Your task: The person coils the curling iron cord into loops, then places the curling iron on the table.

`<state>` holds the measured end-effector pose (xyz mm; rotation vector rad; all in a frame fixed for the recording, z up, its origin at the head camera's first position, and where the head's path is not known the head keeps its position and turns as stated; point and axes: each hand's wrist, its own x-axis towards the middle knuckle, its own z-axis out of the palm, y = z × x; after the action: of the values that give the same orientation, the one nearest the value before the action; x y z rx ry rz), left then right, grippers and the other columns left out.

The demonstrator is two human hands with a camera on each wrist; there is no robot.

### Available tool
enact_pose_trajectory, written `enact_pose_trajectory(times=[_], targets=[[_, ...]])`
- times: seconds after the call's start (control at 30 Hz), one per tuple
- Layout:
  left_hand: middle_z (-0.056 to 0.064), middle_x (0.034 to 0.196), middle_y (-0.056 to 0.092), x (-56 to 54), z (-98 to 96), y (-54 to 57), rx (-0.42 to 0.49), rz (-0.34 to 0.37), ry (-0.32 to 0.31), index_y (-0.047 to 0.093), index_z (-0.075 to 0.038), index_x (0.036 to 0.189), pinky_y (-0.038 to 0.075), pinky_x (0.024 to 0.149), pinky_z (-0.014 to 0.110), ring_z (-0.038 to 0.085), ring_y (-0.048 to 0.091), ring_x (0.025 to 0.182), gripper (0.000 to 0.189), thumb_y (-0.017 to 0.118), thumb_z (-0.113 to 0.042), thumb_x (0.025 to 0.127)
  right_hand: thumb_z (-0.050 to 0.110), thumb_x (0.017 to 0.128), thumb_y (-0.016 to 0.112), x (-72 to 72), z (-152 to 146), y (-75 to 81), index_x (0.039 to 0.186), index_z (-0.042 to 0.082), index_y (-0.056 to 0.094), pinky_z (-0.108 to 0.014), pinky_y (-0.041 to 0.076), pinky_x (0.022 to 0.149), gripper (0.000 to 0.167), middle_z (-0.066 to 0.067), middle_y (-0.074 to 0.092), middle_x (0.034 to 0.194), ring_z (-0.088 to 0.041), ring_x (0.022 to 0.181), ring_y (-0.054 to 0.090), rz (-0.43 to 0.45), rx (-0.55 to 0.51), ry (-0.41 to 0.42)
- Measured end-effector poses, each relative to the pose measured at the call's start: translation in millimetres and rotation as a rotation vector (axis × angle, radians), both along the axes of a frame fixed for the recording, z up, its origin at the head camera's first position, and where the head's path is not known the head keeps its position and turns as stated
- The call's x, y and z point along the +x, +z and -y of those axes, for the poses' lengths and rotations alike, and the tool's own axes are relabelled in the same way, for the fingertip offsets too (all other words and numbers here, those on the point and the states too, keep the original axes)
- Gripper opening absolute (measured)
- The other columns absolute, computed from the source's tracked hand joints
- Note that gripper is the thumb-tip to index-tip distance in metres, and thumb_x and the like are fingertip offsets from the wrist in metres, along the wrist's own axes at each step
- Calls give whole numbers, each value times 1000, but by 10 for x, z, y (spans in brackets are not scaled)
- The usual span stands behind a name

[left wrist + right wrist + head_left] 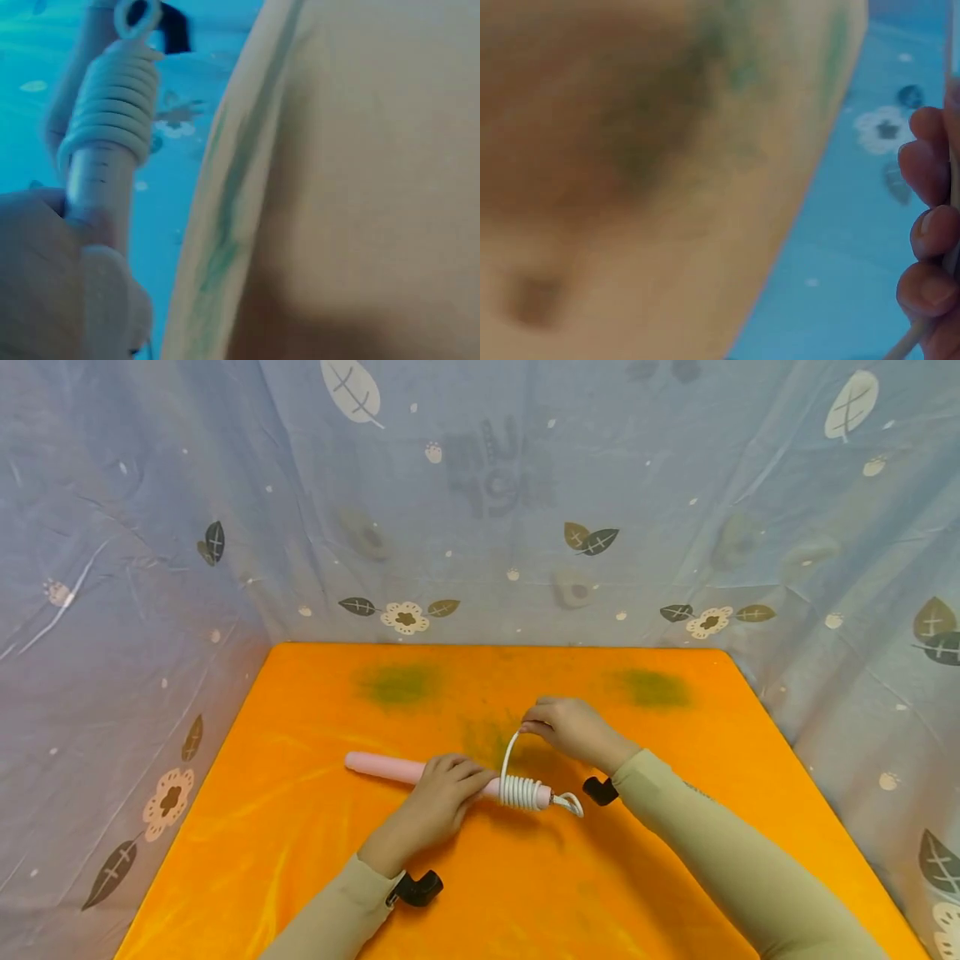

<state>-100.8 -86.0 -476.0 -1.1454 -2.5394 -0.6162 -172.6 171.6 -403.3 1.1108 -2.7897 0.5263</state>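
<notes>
A pink rod (386, 767) is held over the orange tabletop, with white cord (519, 793) wound in several close turns near its right end. From that end a small loop of cord (573, 805) sticks out. My left hand (442, 795) grips the rod just left of the coils; the left wrist view shows the coils (112, 105) beyond that hand. Above and right of the coils, my right hand (573, 728) pinches the cord, which rises from the winding in a curve. Curled fingers (930, 232) on the cord appear at the edge of the right wrist view.
The orange-covered table (300, 710) has greenish stains near its far edge. Pale blue curtains (495, 485) with leaf and flower prints surround its back and sides. Black wrist mounts (420, 888) stick out beside both sleeves.
</notes>
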Motion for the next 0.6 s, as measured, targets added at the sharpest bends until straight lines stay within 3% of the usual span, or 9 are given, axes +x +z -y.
enact_pose_trajectory(times=[0.13, 0.27, 0.47, 0.57, 0.6], targets=[[0, 121, 61, -20, 0, 53, 100, -27, 1, 63, -16, 128, 36, 93, 47, 26, 48, 116, 33, 61, -11, 95, 23, 95, 64, -6, -27, -191, 97, 15, 74, -27, 51, 73, 13, 9, 65, 87, -6, 76, 58, 107, 41, -26], [1, 122, 60, -48, 3, 77, 170, -46, 9, 64, -13, 126, 35, 94, 47, 26, 48, 116, 29, 57, -16, 98, 23, 98, 60, 35, 42, -266, 95, 14, 73, -28, 51, 73, 16, 8, 66, 86, -8, 76, 59, 180, 32, -39], [3, 120, 61, -78, -6, 78, 232, -104, 41, 65, -12, 124, 35, 94, 49, 30, 49, 114, 30, 49, -25, 102, 22, 92, 66, 148, 130, -254, 90, 15, 73, -27, 48, 66, 11, 10, 65, 80, -7, 68, 52, 258, -121, -9], [4, 119, 61, -89, -14, 80, 261, -119, 68, 63, -13, 126, 35, 93, 50, 31, 49, 114, 29, 52, -23, 101, 15, 92, 65, 201, 126, -307, 104, 10, 74, -18, 47, 68, 16, 5, 70, 90, -2, 74, 54, 295, -233, 78], [5, 119, 62, -94, -17, 82, 276, -124, 78, 63, -13, 126, 35, 93, 51, 31, 49, 113, 29, 54, -21, 100, 10, 96, 58, 212, 133, -330, 117, 3, 68, -16, 46, 78, 25, 2, 69, 106, -1, 87, 57, 241, -102, 113]])
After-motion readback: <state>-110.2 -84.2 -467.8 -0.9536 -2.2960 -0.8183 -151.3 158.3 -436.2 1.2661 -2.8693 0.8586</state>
